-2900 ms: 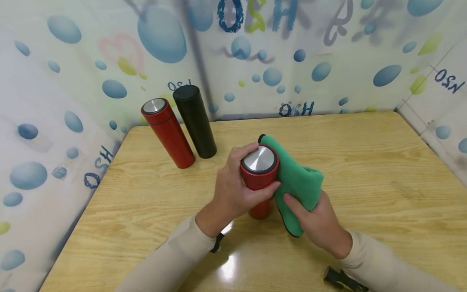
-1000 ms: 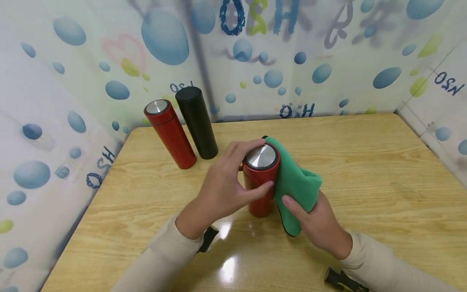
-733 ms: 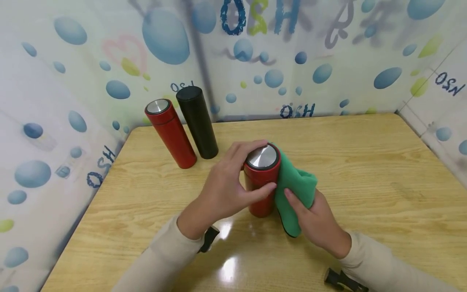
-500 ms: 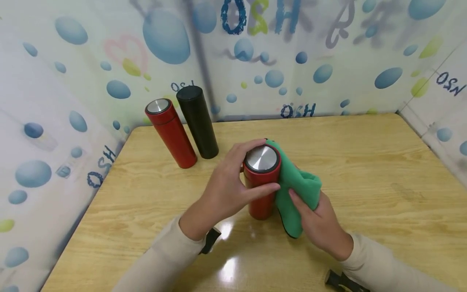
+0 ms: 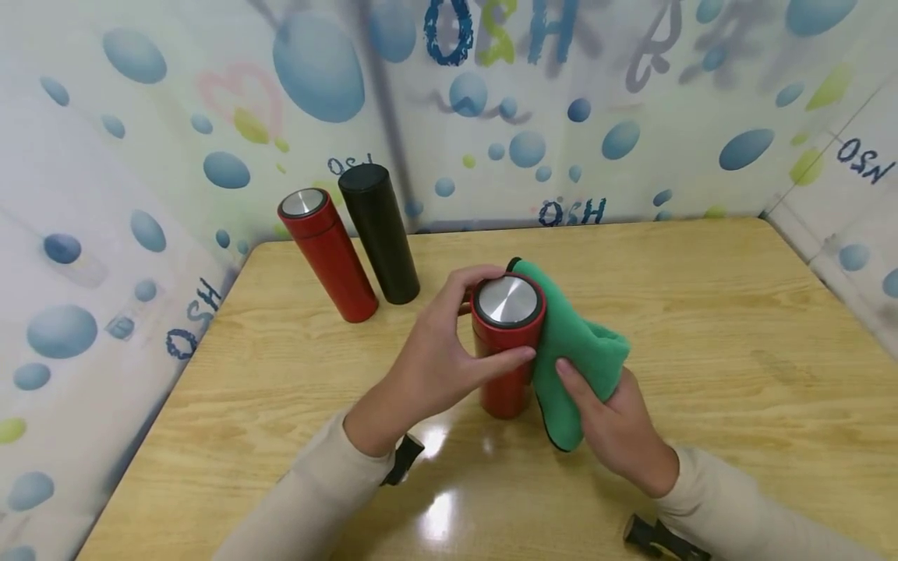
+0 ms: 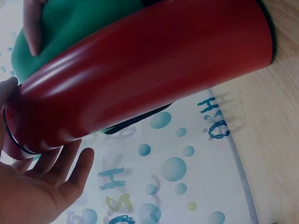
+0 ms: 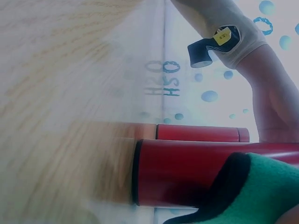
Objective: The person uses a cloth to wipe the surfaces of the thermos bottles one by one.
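Note:
A red thermos [image 5: 503, 396] with a brushed silver lid top stands on the wooden table. My left hand [image 5: 433, 358] holds it round the neck, thumb in front and fingers behind. The left wrist view shows that hand [image 6: 35, 186] at the lid end of the red thermos [image 6: 149, 65], its fingers partly spread. My right hand [image 5: 620, 428] grips a folded green cloth [image 5: 578, 343] with a black edge, which lies along the thermos's right side. In the right wrist view the cloth [image 7: 266, 186] overlaps the thermos's lower part. Most right-hand fingers are hidden behind the cloth.
A second red thermos [image 5: 335, 265] and a black thermos [image 5: 382, 238] stand upright side by side at the table's back left. A patterned curtain [image 5: 449, 140] closes off the back. Black wrist mounts [image 5: 662, 538] hang below both sleeves.
Over the last seconds the cloth shifts slightly down and back up along the thermos. The thermos top has moved a little right, and my left hand's wrist has swung left.

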Motion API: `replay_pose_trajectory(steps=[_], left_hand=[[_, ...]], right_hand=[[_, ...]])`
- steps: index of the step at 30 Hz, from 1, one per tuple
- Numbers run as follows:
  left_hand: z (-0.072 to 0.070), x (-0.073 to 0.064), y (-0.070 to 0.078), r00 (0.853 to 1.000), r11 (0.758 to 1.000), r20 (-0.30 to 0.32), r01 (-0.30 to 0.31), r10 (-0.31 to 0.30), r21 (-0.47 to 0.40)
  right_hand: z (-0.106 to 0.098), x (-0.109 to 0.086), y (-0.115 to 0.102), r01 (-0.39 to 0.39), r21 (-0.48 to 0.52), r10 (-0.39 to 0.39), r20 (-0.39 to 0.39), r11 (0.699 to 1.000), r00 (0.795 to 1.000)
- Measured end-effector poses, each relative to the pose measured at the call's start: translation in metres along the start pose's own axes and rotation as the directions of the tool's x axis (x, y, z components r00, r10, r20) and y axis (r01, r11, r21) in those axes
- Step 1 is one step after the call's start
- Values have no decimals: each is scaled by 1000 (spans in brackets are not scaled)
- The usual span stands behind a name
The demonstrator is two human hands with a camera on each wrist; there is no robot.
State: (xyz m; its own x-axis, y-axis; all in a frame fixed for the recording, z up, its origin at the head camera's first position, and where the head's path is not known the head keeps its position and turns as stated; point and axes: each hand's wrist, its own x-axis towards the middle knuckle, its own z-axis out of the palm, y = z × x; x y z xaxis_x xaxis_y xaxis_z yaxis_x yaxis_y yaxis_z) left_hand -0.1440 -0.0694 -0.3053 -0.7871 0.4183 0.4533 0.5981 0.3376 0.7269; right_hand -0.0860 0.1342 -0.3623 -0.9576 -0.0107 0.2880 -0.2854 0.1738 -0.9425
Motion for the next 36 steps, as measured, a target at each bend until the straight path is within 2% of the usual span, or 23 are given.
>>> replay_pose_trajectory(steps=[6, 11, 16, 22, 26, 31, 36], left_hand=[[-1, -1, -2, 1000, 999, 6, -3, 2, 43], [-1, 0, -2, 1000, 997, 10, -24, 24, 71], [-1, -1, -3, 1000, 995, 20, -8, 6, 101], [0, 1, -4, 999, 997, 31, -23, 21, 73], [0, 1, -5, 999, 998, 21, -29, 28, 48], [-2, 2, -4, 998, 997, 36, -53, 51, 60], [-2, 1, -2, 998, 998, 48, -45, 43, 51]], right_hand=[[0, 2, 4, -69, -7, 69, 57, 998, 996], [-2, 1, 5, -71, 2, 71, 63, 997, 995], [-5, 0, 4, -42, 10, 42, 33, 999, 999], [-7, 0, 3, 6, 41, -7, 7, 999, 1000], [-6, 1, 3, -8, 27, 8, 22, 1000, 1000], [-4, 3, 3, -43, 6, 43, 43, 999, 998], [-4, 3, 2, -54, 8, 54, 61, 998, 997]])
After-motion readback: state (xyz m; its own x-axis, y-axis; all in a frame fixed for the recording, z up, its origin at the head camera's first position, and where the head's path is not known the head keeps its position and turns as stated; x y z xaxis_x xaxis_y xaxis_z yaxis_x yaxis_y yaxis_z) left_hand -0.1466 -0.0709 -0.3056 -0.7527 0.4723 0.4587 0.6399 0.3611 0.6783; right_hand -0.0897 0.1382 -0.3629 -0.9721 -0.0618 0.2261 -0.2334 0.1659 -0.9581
